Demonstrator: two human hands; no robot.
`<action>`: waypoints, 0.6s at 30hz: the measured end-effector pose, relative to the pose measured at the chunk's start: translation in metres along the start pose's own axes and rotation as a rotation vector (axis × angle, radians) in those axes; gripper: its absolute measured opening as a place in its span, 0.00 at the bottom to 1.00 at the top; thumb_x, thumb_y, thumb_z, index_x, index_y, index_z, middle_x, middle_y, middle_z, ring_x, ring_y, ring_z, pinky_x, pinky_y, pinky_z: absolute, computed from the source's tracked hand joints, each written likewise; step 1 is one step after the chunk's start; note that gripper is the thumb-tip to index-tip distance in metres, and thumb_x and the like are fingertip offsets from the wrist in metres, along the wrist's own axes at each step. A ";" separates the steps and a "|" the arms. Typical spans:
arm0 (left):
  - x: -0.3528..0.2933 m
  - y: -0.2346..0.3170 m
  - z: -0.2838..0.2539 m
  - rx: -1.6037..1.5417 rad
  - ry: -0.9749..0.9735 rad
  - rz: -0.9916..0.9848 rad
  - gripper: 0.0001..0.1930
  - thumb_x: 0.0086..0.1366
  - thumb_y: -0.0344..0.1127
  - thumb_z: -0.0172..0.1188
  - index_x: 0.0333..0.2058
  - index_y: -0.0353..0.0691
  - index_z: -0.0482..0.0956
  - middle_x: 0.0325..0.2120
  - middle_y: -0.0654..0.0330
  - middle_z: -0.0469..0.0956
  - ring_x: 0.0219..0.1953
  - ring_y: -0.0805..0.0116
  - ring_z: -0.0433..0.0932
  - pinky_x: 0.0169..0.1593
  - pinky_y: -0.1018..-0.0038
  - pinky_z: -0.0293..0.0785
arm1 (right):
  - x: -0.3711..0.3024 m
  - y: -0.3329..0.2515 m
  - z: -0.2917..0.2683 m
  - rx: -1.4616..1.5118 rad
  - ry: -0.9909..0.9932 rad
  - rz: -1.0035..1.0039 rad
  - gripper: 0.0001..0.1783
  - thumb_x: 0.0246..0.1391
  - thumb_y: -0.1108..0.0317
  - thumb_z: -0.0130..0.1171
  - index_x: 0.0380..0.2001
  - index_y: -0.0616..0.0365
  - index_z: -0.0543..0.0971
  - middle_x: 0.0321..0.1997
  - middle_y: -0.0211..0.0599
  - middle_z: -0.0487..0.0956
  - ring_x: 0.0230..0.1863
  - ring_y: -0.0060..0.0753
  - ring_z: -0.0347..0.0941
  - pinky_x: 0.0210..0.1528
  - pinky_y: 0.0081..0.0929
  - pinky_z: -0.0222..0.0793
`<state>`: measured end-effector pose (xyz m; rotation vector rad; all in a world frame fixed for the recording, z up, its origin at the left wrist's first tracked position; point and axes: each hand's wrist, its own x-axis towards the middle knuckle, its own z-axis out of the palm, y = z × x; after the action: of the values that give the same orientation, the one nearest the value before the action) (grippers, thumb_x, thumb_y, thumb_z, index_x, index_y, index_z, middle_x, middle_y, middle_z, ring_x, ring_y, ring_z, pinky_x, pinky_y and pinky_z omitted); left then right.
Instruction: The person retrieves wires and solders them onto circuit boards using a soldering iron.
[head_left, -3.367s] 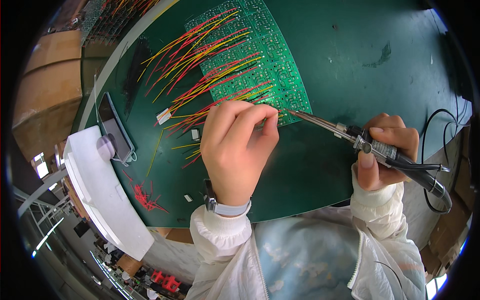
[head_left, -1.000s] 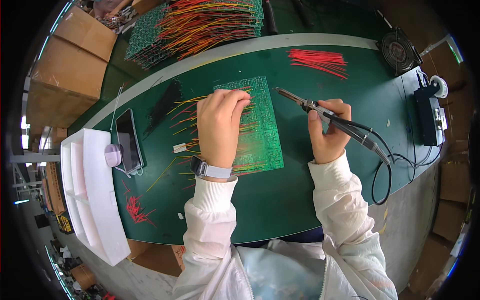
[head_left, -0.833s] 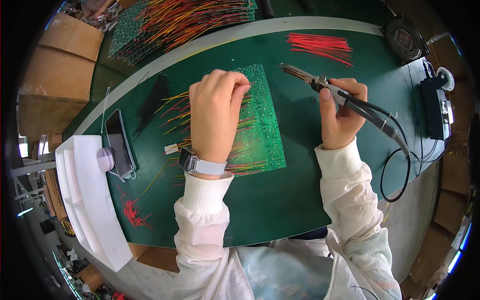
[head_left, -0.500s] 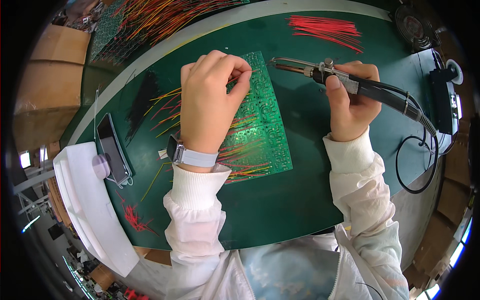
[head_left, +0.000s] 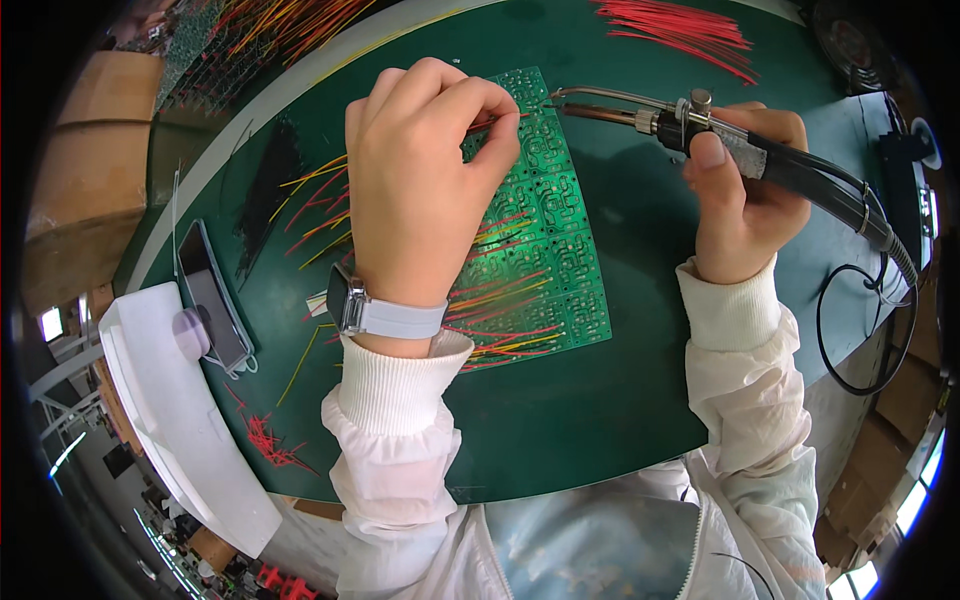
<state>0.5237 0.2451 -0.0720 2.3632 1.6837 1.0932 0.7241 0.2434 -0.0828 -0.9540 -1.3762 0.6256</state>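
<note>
A green circuit board (head_left: 575,255) lies on the table, with red and yellow wires (head_left: 510,290) fanned across its left part. Over its upper part, my left hand (head_left: 425,190) pinches a red wire (head_left: 524,115) between thumb and forefinger; the wire's end points right, just past the fingertips. My right hand (head_left: 745,215) grips a soldering iron (head_left: 735,150) with a thin metal guide tube (head_left: 615,95) running above its barrel. The iron's tip is by the board's upper right edge, a short way from the wire end; whether it touches the board I cannot tell.
Red wires (head_left: 685,35) lie in a bundle at the far right, black wires (head_left: 270,200) at the left. A phone (head_left: 215,295) leans by a white foam block (head_left: 175,400). Red wire scraps (head_left: 270,440) lie near the front. The iron's cable (head_left: 905,330) loops at the right.
The view has shifted a little, so the board and hands appear larger. The iron's tip has come slightly closer to the wire end and the board's edge. Both grips stay the same.
</note>
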 end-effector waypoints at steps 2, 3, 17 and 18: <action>0.000 -0.003 0.002 -0.024 0.051 0.036 0.04 0.47 0.27 0.64 0.22 0.42 0.76 0.22 0.67 0.71 0.29 0.67 0.69 0.35 0.70 0.61 | 0.001 0.001 0.000 -0.005 -0.016 -0.038 0.12 0.42 0.74 0.64 0.30 0.66 0.73 0.26 0.34 0.76 0.28 0.21 0.73 0.34 0.18 0.69; 0.000 -0.003 0.002 -0.025 0.051 0.035 0.04 0.47 0.27 0.64 0.22 0.42 0.76 0.22 0.67 0.71 0.29 0.67 0.69 0.35 0.70 0.61 | 0.001 0.001 0.000 -0.005 -0.017 -0.037 0.12 0.42 0.74 0.64 0.30 0.66 0.73 0.26 0.34 0.76 0.28 0.21 0.73 0.34 0.18 0.69; -0.001 -0.003 0.006 -0.031 0.050 0.028 0.05 0.46 0.27 0.64 0.22 0.42 0.77 0.23 0.67 0.71 0.30 0.66 0.70 0.35 0.70 0.61 | 0.000 0.000 0.000 0.031 -0.066 -0.007 0.13 0.42 0.76 0.64 0.31 0.67 0.73 0.26 0.34 0.77 0.27 0.19 0.72 0.32 0.17 0.69; -0.001 -0.004 0.006 -0.030 0.050 0.029 0.05 0.46 0.27 0.64 0.22 0.42 0.77 0.23 0.67 0.71 0.30 0.66 0.70 0.35 0.70 0.61 | 0.001 0.000 0.000 0.032 -0.065 -0.007 0.13 0.42 0.76 0.64 0.31 0.67 0.73 0.26 0.34 0.77 0.27 0.19 0.72 0.32 0.17 0.69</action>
<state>0.5237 0.2476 -0.0788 2.3685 1.6415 1.1838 0.7243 0.2440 -0.0830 -0.9096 -1.4229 0.6764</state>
